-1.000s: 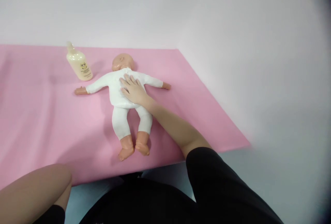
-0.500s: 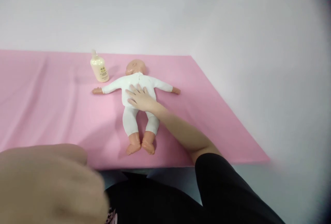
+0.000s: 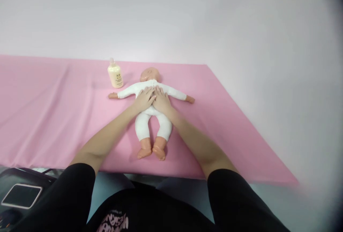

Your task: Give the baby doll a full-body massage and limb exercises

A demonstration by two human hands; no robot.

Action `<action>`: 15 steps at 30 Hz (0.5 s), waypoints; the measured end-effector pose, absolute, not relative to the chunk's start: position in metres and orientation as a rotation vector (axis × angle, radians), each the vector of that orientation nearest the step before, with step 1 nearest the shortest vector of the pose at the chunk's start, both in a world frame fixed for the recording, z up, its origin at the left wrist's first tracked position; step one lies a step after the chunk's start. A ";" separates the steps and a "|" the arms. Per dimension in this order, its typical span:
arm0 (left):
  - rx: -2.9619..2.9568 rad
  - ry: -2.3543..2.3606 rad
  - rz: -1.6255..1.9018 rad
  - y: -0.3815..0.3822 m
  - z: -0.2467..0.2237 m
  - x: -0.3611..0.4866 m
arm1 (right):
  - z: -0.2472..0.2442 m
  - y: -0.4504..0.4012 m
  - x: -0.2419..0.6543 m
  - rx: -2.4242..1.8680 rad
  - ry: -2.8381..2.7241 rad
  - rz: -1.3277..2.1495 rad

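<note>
A baby doll (image 3: pixel 143 126) with a white cloth body lies on the pink-covered table, its arms spread out to the sides and its bare feet toward me. My left hand (image 3: pixel 145 99) rests flat on the left half of the doll's torso, fingers stretched out. Right beside it, my right hand (image 3: pixel 161 100) lies flat on the right half of the torso. The two hands touch near the doll's middle, with the fingers pointing toward its head. Neither hand grips anything.
A pump bottle (image 3: pixel 115 76) of pale yellow liquid stands left of the doll's head. The pink cloth (image 3: pixel 53 117) has folds on its left side. A phone (image 3: pixel 21 196) lies on a dark surface at lower left. A white wall (image 3: pixel 134 17) rises behind.
My left hand has come from close to the camera at lower left onto the doll's torso. My right hand has shifted to the right side of the torso. The view has moved slightly.
</note>
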State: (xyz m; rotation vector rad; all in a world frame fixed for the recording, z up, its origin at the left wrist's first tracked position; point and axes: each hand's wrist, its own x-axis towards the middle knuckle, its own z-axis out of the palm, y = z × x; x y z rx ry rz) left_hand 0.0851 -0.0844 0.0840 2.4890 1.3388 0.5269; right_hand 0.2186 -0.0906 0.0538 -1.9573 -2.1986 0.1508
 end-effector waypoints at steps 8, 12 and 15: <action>2.319 1.621 0.463 -0.068 0.052 0.079 | 0.059 -0.109 0.204 -2.001 -2.321 0.262; 2.315 1.668 0.431 -0.067 0.051 0.080 | 0.063 -0.095 0.221 -1.804 -2.419 0.417; 2.383 1.637 0.419 -0.069 0.053 0.080 | 0.063 -0.083 0.232 -1.712 -2.389 0.430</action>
